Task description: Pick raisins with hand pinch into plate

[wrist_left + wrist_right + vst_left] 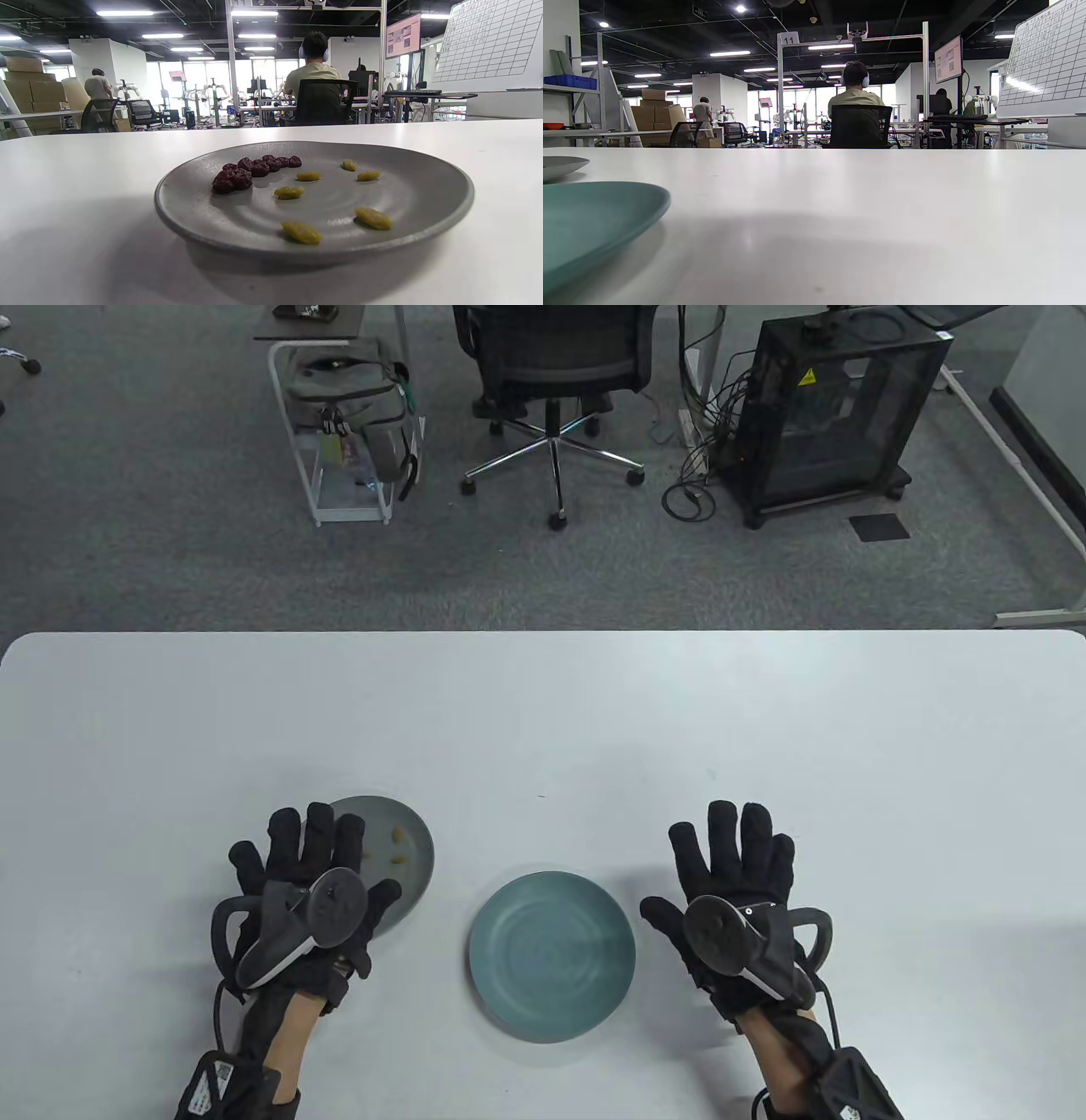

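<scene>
A grey plate (pixel 422 848) lies at the table's front left, partly under my left hand (pixel 310 861). In the left wrist view the grey plate (pixel 424 190) holds several yellow-green raisins (pixel 288 192) and a cluster of dark red raisins (pixel 242 173). Two yellow raisins (pixel 396 848) show in the table view. A teal plate (pixel 551 954) lies empty at the front centre; its rim shows in the right wrist view (pixel 606 220). My left hand is spread open above the grey plate, holding nothing. My right hand (pixel 734 869) is spread open to the right of the teal plate, holding nothing.
The white table (pixel 543 712) stretches far behind both plates. Beyond its far edge stand an office chair (pixel 551 381), a wire rack with a bag (pixel 352 415) and a black cabinet (pixel 836 407) on the floor.
</scene>
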### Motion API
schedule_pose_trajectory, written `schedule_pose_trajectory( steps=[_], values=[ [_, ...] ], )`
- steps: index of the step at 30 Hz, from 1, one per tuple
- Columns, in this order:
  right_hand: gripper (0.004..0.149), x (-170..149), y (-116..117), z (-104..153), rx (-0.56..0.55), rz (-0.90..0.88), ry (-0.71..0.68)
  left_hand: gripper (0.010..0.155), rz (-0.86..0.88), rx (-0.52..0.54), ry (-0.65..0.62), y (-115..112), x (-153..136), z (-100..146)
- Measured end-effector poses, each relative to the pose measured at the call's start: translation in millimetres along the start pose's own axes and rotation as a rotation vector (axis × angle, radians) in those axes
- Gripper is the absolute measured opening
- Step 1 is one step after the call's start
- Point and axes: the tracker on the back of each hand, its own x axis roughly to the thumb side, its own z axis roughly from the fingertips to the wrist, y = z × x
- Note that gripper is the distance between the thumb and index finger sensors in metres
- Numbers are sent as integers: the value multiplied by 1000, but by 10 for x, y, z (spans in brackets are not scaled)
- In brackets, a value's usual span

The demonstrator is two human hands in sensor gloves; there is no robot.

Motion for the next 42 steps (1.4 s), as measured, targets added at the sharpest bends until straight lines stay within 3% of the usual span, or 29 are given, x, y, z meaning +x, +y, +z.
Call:
schedule_pose_trajectory(
  steps=[18, 22, 32, 42],
  values=[
    [86, 22, 42, 11, 22, 4, -1, 85, 4, 32, 42, 12, -60, 10],
    [84, 51, 2, 28, -21, -20, -18, 86, 54, 39, 105, -9, -166, 1],
    [82, 70, 14, 33, 26, -52, -12, 86, 113, 31, 249, -85, -454, -26],
    [78, 66, 25, 31, 35, -67, -4, 75, 261, -27, 423, -228, -812, -49]
  ],
)
